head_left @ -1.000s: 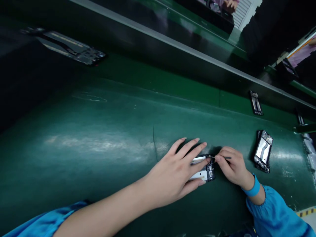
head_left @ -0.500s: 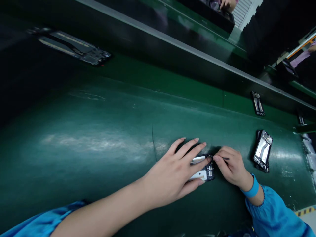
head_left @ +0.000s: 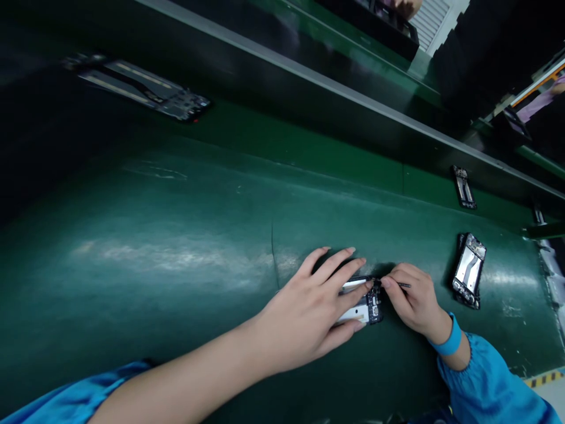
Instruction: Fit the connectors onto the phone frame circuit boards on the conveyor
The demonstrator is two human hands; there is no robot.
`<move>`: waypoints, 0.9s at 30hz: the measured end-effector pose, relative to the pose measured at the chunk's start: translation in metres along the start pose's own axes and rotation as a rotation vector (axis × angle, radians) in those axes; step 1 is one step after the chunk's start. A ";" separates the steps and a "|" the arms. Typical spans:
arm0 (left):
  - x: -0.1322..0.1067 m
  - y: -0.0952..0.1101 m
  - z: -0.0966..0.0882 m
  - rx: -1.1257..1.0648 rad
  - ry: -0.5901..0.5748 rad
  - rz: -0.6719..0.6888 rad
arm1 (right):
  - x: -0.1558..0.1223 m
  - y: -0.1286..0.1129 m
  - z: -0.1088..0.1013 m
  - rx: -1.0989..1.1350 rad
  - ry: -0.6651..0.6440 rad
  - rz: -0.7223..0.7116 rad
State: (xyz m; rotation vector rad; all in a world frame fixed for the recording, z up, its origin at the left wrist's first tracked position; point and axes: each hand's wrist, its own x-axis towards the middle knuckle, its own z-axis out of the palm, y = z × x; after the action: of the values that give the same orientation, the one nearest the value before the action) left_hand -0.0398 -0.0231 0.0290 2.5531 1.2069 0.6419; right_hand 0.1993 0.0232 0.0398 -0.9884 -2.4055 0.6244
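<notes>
An opened phone chassis (head_left: 361, 311) with bare circuitry at its right end lies on the green bench mat. My left hand (head_left: 315, 306) rests over it with the fingers spread, covering most of its left part. The thumb is at the lower edge, and the index fingertip touches near the upper right end. My right hand (head_left: 412, 297) pinches a thin dark stick-like tool (head_left: 404, 285) at the phone's upper right corner. The tool's tip is hidden by the fingers. To the right lies a small stack of opened phones (head_left: 469, 270).
Beyond the mat, a green strip (head_left: 309, 150) carries an opened phone (head_left: 145, 88) at far left and another (head_left: 464, 187) at right. A metal rail (head_left: 335, 85) runs behind it. Another person's hand (head_left: 408, 7) shows at the top by a black tray (head_left: 384, 26).
The phones on the green strip have shifted slightly to the right. My hands have barely moved on the phone chassis. The other person's hand at the top has moved up.
</notes>
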 end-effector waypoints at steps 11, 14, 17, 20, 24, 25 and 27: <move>0.000 0.005 0.004 0.060 0.054 -0.007 | 0.020 0.003 -0.010 0.278 -0.140 0.525; -0.001 0.005 0.005 0.073 0.095 0.017 | 0.037 0.001 -0.018 0.441 -0.550 0.771; -0.002 0.004 0.005 0.063 0.119 0.033 | 0.048 -0.002 -0.017 0.466 -0.723 0.876; -0.003 0.002 0.004 0.043 0.099 0.020 | 0.052 -0.002 -0.015 0.471 -0.732 0.908; -0.003 0.003 0.006 0.023 0.071 0.006 | 0.055 -0.001 -0.015 0.482 -0.739 0.924; -0.003 0.004 0.006 0.020 0.069 0.004 | 0.055 -0.001 -0.016 0.482 -0.747 0.924; -0.002 0.005 0.005 0.010 0.068 0.003 | 0.057 -0.002 -0.016 0.477 -0.758 0.926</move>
State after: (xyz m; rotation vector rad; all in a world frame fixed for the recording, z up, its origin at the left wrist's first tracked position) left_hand -0.0350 -0.0277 0.0266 2.5612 1.2314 0.7302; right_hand 0.1714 0.0672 0.0678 -1.8467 -1.9936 2.0880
